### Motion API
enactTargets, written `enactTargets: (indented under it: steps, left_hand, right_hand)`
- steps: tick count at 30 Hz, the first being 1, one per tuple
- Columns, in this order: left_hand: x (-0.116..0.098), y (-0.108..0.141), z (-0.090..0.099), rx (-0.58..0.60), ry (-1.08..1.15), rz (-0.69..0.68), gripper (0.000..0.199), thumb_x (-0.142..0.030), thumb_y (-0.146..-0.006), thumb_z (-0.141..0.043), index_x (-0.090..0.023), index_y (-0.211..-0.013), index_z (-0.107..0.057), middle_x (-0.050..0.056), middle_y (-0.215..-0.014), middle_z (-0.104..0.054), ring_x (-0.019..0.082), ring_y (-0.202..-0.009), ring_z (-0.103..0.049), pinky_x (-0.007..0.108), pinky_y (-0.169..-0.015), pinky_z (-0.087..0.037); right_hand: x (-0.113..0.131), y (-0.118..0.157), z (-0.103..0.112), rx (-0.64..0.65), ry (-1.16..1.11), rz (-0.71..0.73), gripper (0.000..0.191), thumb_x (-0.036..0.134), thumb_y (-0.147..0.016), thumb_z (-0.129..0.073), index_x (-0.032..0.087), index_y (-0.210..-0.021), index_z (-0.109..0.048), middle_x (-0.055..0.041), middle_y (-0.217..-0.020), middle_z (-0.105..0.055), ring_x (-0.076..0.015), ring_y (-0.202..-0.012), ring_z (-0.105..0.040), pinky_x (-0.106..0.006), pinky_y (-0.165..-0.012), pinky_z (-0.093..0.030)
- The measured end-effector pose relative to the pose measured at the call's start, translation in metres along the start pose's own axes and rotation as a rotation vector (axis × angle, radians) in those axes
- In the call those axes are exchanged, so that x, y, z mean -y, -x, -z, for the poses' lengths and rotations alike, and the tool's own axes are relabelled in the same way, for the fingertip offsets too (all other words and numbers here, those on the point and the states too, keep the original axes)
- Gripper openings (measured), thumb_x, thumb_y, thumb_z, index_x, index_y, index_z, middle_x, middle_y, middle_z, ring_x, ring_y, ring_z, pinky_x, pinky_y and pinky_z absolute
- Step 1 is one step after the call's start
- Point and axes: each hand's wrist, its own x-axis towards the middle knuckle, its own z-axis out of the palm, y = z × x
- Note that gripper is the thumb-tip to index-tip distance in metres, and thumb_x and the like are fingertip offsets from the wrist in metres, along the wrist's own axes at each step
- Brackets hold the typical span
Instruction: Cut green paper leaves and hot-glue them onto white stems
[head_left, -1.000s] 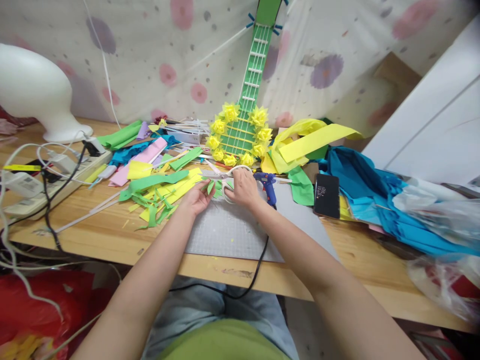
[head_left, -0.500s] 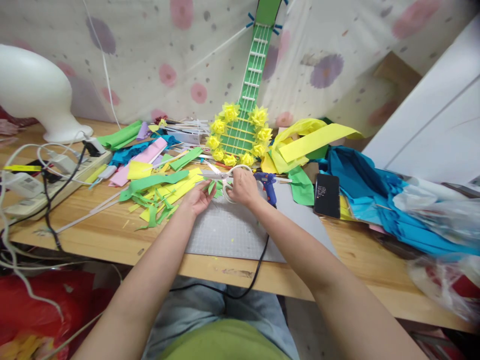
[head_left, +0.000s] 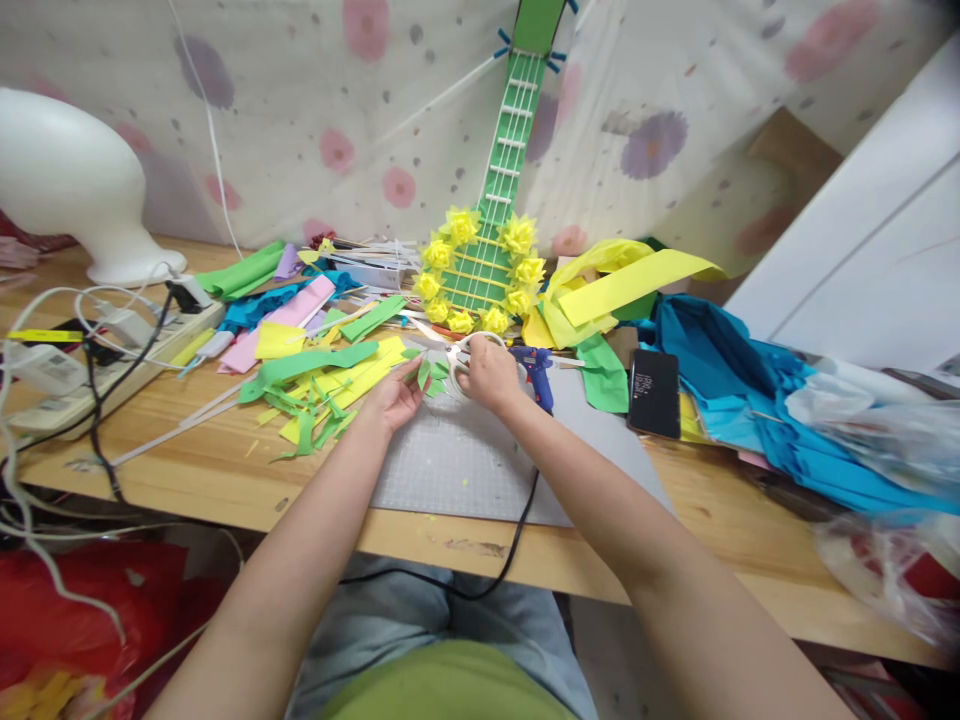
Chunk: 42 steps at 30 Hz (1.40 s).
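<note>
My right hand [head_left: 487, 372] is closed round the white handles of a pair of scissors [head_left: 456, 372], above the grey cutting mat [head_left: 450, 470]. The scissor blades point left toward my left hand [head_left: 397, 395]. Between the fingertips of that hand is a small green paper piece [head_left: 424, 373], pinched upright. More green scraps [head_left: 438, 378] lie just past it on the mat. A blue glue gun [head_left: 535, 375] lies right beside my right hand. Behind both hands stands a green paper guitar [head_left: 480, 262] ringed with yellow paper flowers [head_left: 459, 320].
Green and yellow paper strips [head_left: 330, 375] lie heaped on the left. A power strip [head_left: 112, 370] with cables and a white foam head [head_left: 75, 180] stand further left. On the right are a phone [head_left: 654, 392], blue paper [head_left: 720, 350] and yellow paper [head_left: 637, 285].
The scissor blades, plainly seen apart from the paper earlier, now show less clearly behind my left fingertips. Both hands have otherwise barely moved.
</note>
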Motion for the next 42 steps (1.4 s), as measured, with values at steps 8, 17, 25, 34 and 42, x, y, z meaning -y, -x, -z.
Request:
enactTargets:
  steps: [8, 17, 25, 34, 42]
  left_hand:
    - [0.005, -0.006, 0.004, -0.087, -0.288, -0.352, 0.024, -0.010, -0.058, -0.070, -0.015, -0.075, -0.053, 0.001, -0.066, -0.063, 0.009, -0.055, -0.060, 0.019, -0.053, -0.046]
    - [0.000, -0.008, 0.005, -0.125, -0.431, -0.444, 0.030, -0.014, -0.053, -0.072, -0.015, -0.076, -0.053, 0.001, -0.066, -0.062, 0.012, -0.057, -0.060, 0.022, -0.056, -0.045]
    - [-0.025, -0.006, -0.009, -0.102, -0.514, -0.426, 0.024, -0.010, -0.057, -0.068, -0.015, -0.076, -0.054, 0.003, -0.065, -0.064, 0.011, -0.056, -0.059, 0.020, -0.054, -0.043]
    - [-0.053, -0.021, -0.004, -0.206, -0.779, -0.380, 0.020, -0.010, -0.059, -0.068, -0.015, -0.074, -0.055, 0.005, -0.068, -0.064, 0.010, -0.056, -0.057, 0.020, -0.055, -0.041]
    - [-0.059, -0.039, -0.010, -0.260, -1.063, -0.340, 0.027, -0.015, -0.055, -0.070, -0.016, -0.076, -0.054, 0.000, -0.064, -0.060, 0.011, -0.059, -0.057, 0.020, -0.052, -0.037]
  right_hand:
    - [-0.037, -0.006, 0.055, -0.237, -0.134, -0.247, 0.024, 0.035, -0.076, -0.044, 0.017, -0.093, -0.043, -0.0092, -0.079, -0.056, -0.0208, -0.070, -0.051, -0.033, -0.061, -0.036]
    - [-0.132, 0.039, 0.067, -0.339, -0.133, -0.576, 0.027, 0.033, -0.069, -0.048, 0.018, -0.091, -0.042, -0.0087, -0.082, -0.055, -0.0224, -0.077, -0.051, -0.038, -0.067, -0.040]
    - [-0.130, 0.044, 0.054, -0.313, -0.358, -0.786, 0.030, 0.038, -0.070, -0.050, 0.018, -0.092, -0.043, -0.0103, -0.087, -0.058, -0.0215, -0.077, -0.053, -0.035, -0.070, -0.040]
    - [-0.138, 0.077, 0.035, -0.213, -0.328, -0.878, 0.034, 0.044, -0.069, -0.051, 0.018, -0.091, -0.048, -0.0085, -0.079, -0.057, -0.0206, -0.069, -0.052, -0.034, -0.067, -0.039]
    - [-0.137, 0.083, 0.029, -0.200, -0.320, -0.894, 0.038, 0.044, -0.070, -0.049, 0.018, -0.097, -0.048, -0.0079, -0.081, -0.057, -0.0212, -0.071, -0.053, -0.034, -0.068, -0.039]
